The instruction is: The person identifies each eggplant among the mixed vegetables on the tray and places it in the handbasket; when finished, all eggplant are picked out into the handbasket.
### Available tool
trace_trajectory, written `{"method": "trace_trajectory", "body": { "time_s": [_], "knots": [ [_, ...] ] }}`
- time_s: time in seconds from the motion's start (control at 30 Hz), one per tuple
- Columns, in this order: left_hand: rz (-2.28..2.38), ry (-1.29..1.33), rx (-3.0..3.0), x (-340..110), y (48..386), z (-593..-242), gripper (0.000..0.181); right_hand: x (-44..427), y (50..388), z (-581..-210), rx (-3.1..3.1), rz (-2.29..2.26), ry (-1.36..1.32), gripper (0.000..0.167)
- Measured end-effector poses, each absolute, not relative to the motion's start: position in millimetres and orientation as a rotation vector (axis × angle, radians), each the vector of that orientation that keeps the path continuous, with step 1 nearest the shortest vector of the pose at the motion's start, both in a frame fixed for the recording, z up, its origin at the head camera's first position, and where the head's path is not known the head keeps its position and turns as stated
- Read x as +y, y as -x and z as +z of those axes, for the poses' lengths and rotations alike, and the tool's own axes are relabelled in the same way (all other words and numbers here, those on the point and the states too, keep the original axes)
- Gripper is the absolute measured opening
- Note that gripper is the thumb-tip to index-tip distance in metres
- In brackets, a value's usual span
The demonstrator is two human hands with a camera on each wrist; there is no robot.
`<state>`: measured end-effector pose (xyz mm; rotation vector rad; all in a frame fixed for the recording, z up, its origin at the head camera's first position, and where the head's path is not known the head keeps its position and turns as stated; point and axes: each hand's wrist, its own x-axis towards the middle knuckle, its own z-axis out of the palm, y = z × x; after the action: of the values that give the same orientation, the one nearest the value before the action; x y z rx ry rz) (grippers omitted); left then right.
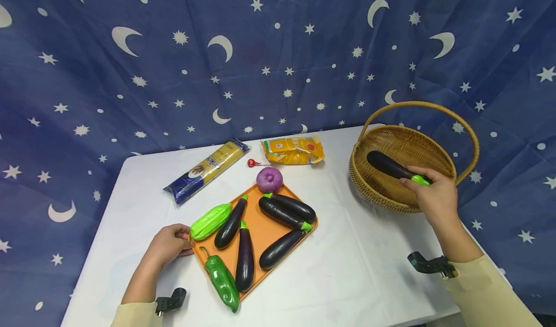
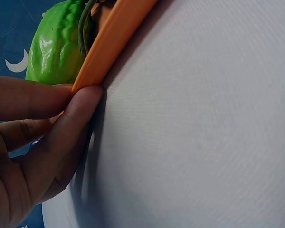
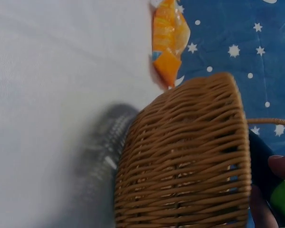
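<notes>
My right hand [image 1: 439,199] grips a dark eggplant [image 1: 385,164] by its green stem end, over the mouth of the wicker basket [image 1: 375,194]. In the right wrist view the basket wall hides part of the eggplant and hand. At the corner of the orange tray [image 1: 259,230], my left hand [image 1: 167,244] pinches the rim between thumb and fingers [image 2: 33,97]. On the tray lie several more eggplants [image 1: 245,262], a bumpy light green vegetable [image 1: 211,221], a green pepper [image 1: 221,278] overhanging the near edge, and a round purple vegetable [image 1: 269,179] at the far corner.
Behind the tray lie a blue-and-yellow packet [image 1: 208,170], a red lollipop [image 1: 252,163] and an orange bag [image 1: 293,150]. The basket's tall handle [image 1: 419,104] arches above its opening. A blue cloth [image 1: 260,51] with moons and stars hangs behind the white table [image 1: 343,278].
</notes>
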<state>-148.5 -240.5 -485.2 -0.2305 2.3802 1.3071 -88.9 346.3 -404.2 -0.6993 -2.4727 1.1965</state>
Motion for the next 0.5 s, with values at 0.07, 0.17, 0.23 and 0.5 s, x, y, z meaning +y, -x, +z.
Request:
{"method": "trace_trajectory", "body": {
  "time_s": [0.07,0.17,0.23,0.5],
  "knots": [
    [1.31,0.229,2.38,-241,148,-485,0.045,349,91,-407,-2.491,1.181,0.708,0.051],
    [1.318,0.222,2.377,-242,148,-485,0.045,353,95,-411,-2.53,1.149,0.716,0.05],
    [1.323,0.22,2.372,-241,148,-485,0.045,356,98,-413,-2.563,1.118,0.715,0.049],
    [1.326,0.224,2.371,-241,147,-485,0.045,361,103,-417,-2.668,1.053,0.649,0.049]
  ]
}}
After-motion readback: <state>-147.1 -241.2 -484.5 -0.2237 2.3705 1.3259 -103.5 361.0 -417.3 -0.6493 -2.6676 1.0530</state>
